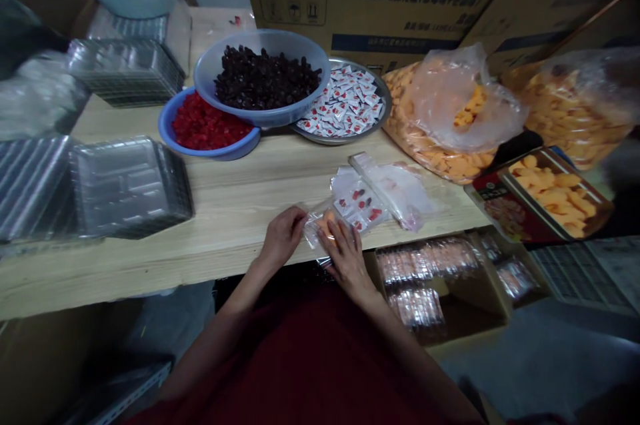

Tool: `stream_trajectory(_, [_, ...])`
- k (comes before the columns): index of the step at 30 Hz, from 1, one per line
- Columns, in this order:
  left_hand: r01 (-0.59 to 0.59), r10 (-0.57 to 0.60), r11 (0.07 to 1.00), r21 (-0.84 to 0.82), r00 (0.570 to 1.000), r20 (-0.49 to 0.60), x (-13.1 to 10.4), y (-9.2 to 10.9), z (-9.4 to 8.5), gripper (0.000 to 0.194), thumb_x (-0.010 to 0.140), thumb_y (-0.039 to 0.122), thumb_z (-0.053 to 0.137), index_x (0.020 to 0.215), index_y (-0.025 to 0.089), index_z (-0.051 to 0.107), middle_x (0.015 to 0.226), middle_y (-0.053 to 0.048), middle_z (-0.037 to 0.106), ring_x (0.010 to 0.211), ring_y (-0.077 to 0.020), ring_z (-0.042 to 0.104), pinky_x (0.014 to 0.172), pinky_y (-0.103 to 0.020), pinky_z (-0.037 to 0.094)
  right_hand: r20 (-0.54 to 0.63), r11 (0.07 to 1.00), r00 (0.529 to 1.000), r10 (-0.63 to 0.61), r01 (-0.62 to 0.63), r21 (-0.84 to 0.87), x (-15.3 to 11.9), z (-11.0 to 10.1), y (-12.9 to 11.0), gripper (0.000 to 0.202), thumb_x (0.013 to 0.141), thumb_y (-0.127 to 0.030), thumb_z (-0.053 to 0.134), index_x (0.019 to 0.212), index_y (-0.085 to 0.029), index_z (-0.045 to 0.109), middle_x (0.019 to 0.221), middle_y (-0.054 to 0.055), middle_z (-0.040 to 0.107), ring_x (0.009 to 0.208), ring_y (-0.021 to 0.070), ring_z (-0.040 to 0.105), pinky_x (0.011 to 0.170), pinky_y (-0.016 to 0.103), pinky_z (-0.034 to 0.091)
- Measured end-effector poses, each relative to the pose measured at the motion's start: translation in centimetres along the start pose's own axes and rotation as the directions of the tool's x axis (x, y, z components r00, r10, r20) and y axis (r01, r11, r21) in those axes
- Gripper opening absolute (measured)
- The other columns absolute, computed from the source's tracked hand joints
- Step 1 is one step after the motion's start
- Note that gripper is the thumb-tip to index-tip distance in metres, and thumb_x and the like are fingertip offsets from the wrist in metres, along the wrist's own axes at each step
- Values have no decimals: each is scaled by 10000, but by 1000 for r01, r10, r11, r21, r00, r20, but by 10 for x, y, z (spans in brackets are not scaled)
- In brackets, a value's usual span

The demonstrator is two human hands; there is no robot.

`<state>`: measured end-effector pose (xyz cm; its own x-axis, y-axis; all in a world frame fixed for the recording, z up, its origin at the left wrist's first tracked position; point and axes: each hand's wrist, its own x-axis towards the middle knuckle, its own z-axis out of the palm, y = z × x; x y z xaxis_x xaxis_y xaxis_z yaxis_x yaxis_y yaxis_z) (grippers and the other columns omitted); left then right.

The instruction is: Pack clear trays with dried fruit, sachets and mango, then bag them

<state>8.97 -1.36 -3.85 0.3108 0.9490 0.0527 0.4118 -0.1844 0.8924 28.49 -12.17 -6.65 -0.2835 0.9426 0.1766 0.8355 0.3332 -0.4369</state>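
Head: two hands (pixel 346 257) (one packet (pixel 313 228) between)

A small clear plastic bag (pixel 312 228) is being held just at the front edge of the table (pixel 240 218), its crinkled film shining. Orange pieces (pixel 327 218) are showing through the plastic, and part of the bag is being covered, hiding their number.

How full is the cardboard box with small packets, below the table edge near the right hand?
Partly full: rows of packets fill the back and left of the box, while the front right shows bare cardboard.
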Motion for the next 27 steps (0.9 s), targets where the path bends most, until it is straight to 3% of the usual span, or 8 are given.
stream_trajectory(4, [61,-61,998,-10,997,56,-12,16,-13,117,881,285,641,820,194,683,717,-8,613,666,-155,533,615,-254,373,-124,997,989,-76,76,0,-8,1,-5,686,997,-142,542,1601,-369,309,1572,63,504,1522,277,373,1233,599,299])
stream_trajectory(9, [128,-88,931,-342,988,129,-18,44,-45,152,817,332,749,813,186,706,714,-22,630,683,-156,550,623,-251,408,-309,949,947,-91,177,262,2,-54,-26,545,1005,-163,535,1515,-348,482,1409,57,660,1365,260,571,1147,535,456])
stream_trajectory(12, [103,-54,825,-556,993,104,-11,49,-59,261,791,379,797,940,175,731,805,-65,687,738,-179,593,707,-279,469,-447,883,880,158,77,463,18,-103,-26,387,1020,-180,497,1343,-329,652,1287,58,723,1229,240,664,1042,491,546])
stream_trajectory(14, [93,-88,817,-569,995,37,-6,44,-63,290,792,386,808,972,171,731,839,-71,698,759,-176,598,731,-272,475,-494,846,792,358,-51,531,21,-136,-18,270,1018,-238,536,1187,-304,737,1185,59,757,1130,232,706,976,458,578])
stream_trajectory(16, [117,-137,850,-514,991,-1,-3,35,-64,260,806,373,805,959,177,729,837,-56,695,775,-163,598,743,-252,468,-530,848,718,451,-159,505,13,-169,-7,203,998,-302,595,1084,-272,776,1119,67,773,1091,237,715,972,448,571])
stream_trajectory(22, [197,-195,876,-440,979,49,-6,7,-59,238,821,399,791,905,190,712,819,-18,677,773,-142,596,756,-247,464,-678,814,491,546,-502,292,-82,-230,38,230,953,-363,670,1080,-220,798,1103,110,787,1008,229,742,906,363,559])
stream_trajectory(25, [218,-219,882,-417,975,47,-7,4,-53,271,791,418,805,879,181,707,782,-12,671,743,-136,587,732,-244,463,-700,654,378,606,-738,168,-148,-240,72,288,938,-396,667,1062,-176,806,1056,160,795,933,250,761,823,342,559])
stream_trajectory(27, [215,-225,887,-410,974,24,-7,5,-47,285,772,419,812,875,177,704,768,-8,668,732,-134,587,727,-244,468,-653,472,336,679,-881,38,-190,-240,96,334,978,-376,584,1118,-146,784,1086,181,786,934,253,755,820,345,542])
